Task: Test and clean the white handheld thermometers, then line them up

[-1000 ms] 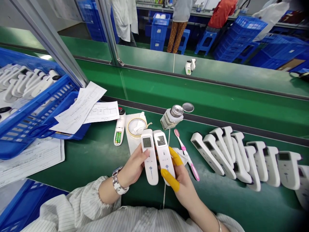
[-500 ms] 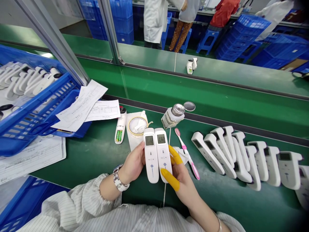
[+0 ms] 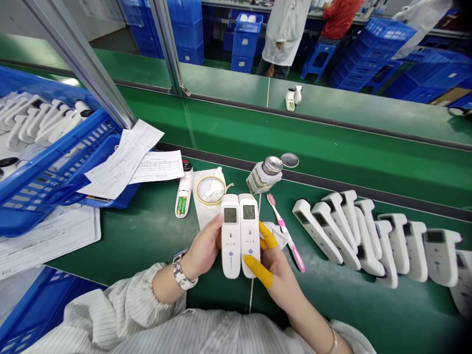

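Two white infrared thermometers stand side by side before me, their lit screens facing me. My left hand [image 3: 204, 246] grips the left thermometer [image 3: 231, 246] by its edge, fingers mostly hidden behind. Yellow finger covers are on the thumb and a finger of my right hand [image 3: 275, 268], which grips the right thermometer [image 3: 249, 241]. Just beyond them lies a round yellow-rimmed dish [image 3: 211, 190] with white material in it, on a white sheet. A thermometer with its battery bay open [image 3: 183, 191] shows green batteries. To the right are a pink toothbrush [image 3: 283, 227] and a crumpled white tissue [image 3: 277, 236].
A dispenser bottle [image 3: 263, 176] stands with its metal lid up. Several thermometers [image 3: 337, 236] lie in a row at right. Papers [image 3: 123, 160] rest over a blue basket [image 3: 84, 162] at left. Across the green channel, a person in a white coat [image 3: 286, 32] stands.
The two thermometers have turned slightly and shifted a little right in my hands. In the background, the person in the white coat has moved right, and a stack of blue crates is now exposed.
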`<action>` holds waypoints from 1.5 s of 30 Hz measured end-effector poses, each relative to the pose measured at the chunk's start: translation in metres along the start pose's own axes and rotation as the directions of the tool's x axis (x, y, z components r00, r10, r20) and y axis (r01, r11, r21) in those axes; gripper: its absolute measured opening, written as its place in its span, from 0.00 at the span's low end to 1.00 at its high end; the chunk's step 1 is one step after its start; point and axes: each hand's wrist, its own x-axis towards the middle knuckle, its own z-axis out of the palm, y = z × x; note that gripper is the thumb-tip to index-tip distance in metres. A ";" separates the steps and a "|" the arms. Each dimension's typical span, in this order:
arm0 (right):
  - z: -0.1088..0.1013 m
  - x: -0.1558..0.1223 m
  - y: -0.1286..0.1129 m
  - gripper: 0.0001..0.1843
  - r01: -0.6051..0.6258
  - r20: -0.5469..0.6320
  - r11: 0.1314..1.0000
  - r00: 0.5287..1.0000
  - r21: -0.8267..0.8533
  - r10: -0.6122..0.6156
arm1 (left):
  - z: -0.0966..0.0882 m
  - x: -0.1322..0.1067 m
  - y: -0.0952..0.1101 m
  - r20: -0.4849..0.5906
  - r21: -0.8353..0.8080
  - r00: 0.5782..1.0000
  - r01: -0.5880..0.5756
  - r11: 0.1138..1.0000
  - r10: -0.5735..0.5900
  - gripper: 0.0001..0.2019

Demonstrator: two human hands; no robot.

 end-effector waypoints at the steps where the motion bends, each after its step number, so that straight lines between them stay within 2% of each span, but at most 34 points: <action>1: 0.000 0.000 -0.001 0.30 -0.006 0.006 1.000 1.000 -0.010 0.006 | -0.001 0.000 -0.001 0.009 0.005 1.000 0.010 1.000 -0.010 0.23; 5: 0.001 0.001 -0.002 0.26 -0.015 0.020 0.998 1.000 -0.056 0.016 | -0.004 0.000 -0.005 0.054 0.032 0.998 0.021 0.999 -0.022 0.23; 12: 0.000 0.001 0.003 0.27 0.032 -0.023 0.996 0.999 -0.081 -0.034 | -0.004 -0.002 -0.006 0.155 0.140 0.987 -0.067 0.988 0.045 0.20; 15: -0.002 0.001 0.002 0.27 0.012 -0.043 0.989 0.999 -0.149 -0.019 | -0.006 -0.002 -0.006 0.174 0.196 0.980 -0.129 0.972 0.095 0.19; 18: -0.006 0.002 0.001 0.23 -0.002 -0.044 0.977 0.999 -0.215 -0.008 | -0.006 -0.003 -0.008 0.181 0.241 0.977 -0.152 0.959 0.109 0.18; 22: -0.010 0.002 0.004 0.13 0.000 -0.065 0.964 0.998 -0.265 -0.018 | -0.006 -0.002 -0.010 0.170 0.205 0.981 -0.126 0.971 0.091 0.18; 29: -0.012 0.001 0.006 0.12 0.050 -0.143 0.909 0.983 -0.413 -0.119 | -0.008 0.001 -0.014 0.100 0.075 0.993 -0.073 0.995 0.065 0.16; 34: -0.011 0.000 0.006 0.17 0.072 -0.182 0.927 0.972 -0.368 -0.148 | -0.004 0.001 -0.010 0.071 0.034 0.997 -0.045 0.998 0.042 0.17; 38: -0.011 0.000 0.007 0.18 0.049 -0.194 0.961 0.975 -0.271 -0.104 | -0.002 0.000 -0.007 0.049 0.018 0.999 -0.013 1.000 0.012 0.18; 43: -0.007 0.001 0.003 0.22 0.008 -0.066 0.993 0.998 -0.117 -0.016 | -0.002 0.001 -0.005 0.036 0.005 0.999 0.011 1.000 -0.012 0.19; 45: -0.006 0.001 0.002 0.25 -0.002 -0.049 0.995 0.999 -0.099 -0.003 | -0.002 0.002 -0.004 0.044 -0.001 0.999 0.027 1.000 -0.027 0.20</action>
